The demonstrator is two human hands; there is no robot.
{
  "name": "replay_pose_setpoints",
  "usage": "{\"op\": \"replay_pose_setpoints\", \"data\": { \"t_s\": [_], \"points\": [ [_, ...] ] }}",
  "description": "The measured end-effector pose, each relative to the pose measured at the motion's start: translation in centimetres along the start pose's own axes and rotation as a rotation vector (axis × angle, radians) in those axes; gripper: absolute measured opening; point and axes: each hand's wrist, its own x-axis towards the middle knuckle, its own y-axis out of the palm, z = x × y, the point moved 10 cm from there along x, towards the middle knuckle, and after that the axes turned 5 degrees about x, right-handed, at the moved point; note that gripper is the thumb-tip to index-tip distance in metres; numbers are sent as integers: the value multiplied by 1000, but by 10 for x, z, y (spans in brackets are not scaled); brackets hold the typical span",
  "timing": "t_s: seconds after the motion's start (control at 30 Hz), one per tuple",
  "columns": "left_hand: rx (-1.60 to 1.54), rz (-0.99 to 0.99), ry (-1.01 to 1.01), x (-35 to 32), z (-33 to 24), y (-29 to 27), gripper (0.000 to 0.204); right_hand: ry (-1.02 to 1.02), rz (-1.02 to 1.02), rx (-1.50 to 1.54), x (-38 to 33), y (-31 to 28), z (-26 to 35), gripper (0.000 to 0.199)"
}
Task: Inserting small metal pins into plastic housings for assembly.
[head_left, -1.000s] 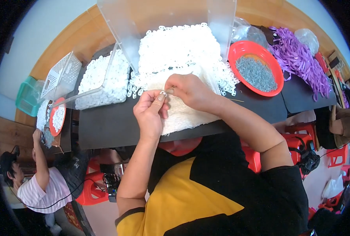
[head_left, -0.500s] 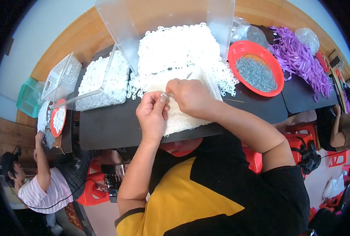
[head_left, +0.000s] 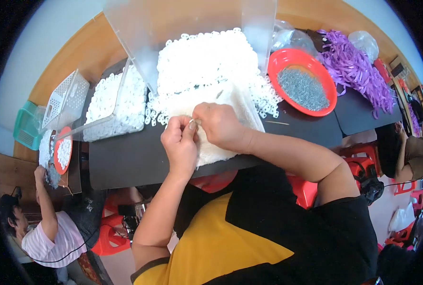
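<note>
One small white piece (head_left: 191, 122) is held over a cream cloth (head_left: 217, 156), with only a pale sliver of it shown at the thumb tip. It is pinched between the thumb and curled fingers of the left hand (head_left: 179, 142), which is nearly closed. The right hand (head_left: 221, 126) is bent close beside it, fingers folded under; whether anything is gripped there cannot be told. The piece's outline is mostly covered by fingers, and the heap of white pieces (head_left: 206, 59) beyond is washed out by glare. Open dark tabletop (head_left: 126, 164) is left between the left forearm and the clear bin (head_left: 124, 88), and more is seen below the red bowl (head_left: 331, 97), near a thin stick (head_left: 277, 123). The table's front edge is crossed by both forearms.
</note>
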Motion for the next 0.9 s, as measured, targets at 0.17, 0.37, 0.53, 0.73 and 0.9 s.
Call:
{"op": "replay_pose_setpoints", "data": {
  "t_s": [0.17, 0.37, 0.53, 0.73, 0.9],
  "points": [
    [-276, 59, -126, 0, 7, 2, 8, 114, 57, 25, 6, -4, -9, 10],
    [-202, 120, -142, 1, 6, 3, 7, 270, 109, -35, 35, -27, -33, 11],
    [-272, 103, -121, 2, 8, 3, 5, 203, 2, -582, 96, -52, -82, 14],
    [-262, 113, -90, 1, 7, 3, 5, 168, 51, -645, 113, -40, -87, 11],
    [-272, 91, -113, 2, 5, 0, 5, 234, 15, -604, 107, -55, -91, 14]
  ]
}}
